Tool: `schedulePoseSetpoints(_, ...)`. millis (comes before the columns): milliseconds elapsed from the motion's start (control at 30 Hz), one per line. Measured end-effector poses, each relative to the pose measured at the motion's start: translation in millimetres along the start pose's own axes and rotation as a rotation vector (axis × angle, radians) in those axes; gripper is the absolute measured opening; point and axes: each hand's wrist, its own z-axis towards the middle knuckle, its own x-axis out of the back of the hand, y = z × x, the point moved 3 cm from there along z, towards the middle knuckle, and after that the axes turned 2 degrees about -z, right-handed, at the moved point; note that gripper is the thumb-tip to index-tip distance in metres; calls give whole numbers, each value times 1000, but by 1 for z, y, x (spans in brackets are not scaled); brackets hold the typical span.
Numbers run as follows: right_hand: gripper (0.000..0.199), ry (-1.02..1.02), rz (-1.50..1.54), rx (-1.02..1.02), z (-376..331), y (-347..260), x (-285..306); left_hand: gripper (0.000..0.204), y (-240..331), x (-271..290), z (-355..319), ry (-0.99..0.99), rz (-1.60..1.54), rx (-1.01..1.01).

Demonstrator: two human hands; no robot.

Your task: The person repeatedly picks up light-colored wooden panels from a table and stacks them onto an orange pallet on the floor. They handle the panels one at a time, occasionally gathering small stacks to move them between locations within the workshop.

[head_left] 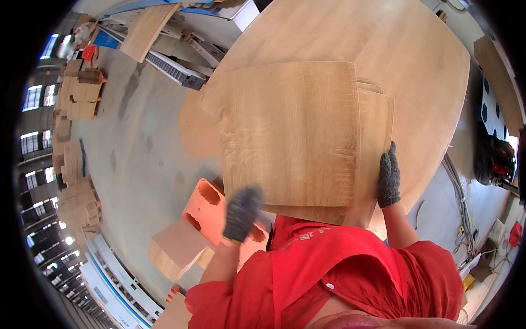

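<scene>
Several wood-grain panels lie loosely stacked and slightly fanned in front of me. The top panel (290, 131) is nearly square, and a lower panel (376, 137) juts out to its right. They rest on a much larger wood-grain board (424, 71). My right hand (389, 178), in a grey knit glove, has its fingers stretched out along the right edge of the lower panel. At the near left corner of the top panel is my gloved left hand (243, 213), smeared by motion. Whether its fingers touch the panel is unclear.
An orange stand with round holes (208, 211) is at my left, with brown boards (178, 247) beside it. Beyond the floor at left stand board stacks (79, 98). A roller conveyor frame (175, 70) is at the far left of the large board. Cables (460, 203) run along the right.
</scene>
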Motion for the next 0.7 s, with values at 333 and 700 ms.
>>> schedulePoseSetpoints(333,76,-26,-103,141,41,-23,-16,64,9,5,86,326,54,170)
schedulePoseSetpoints(700,84,-215,39,199,35,-36,-14,52,-43,-28,35,522,-41,176)
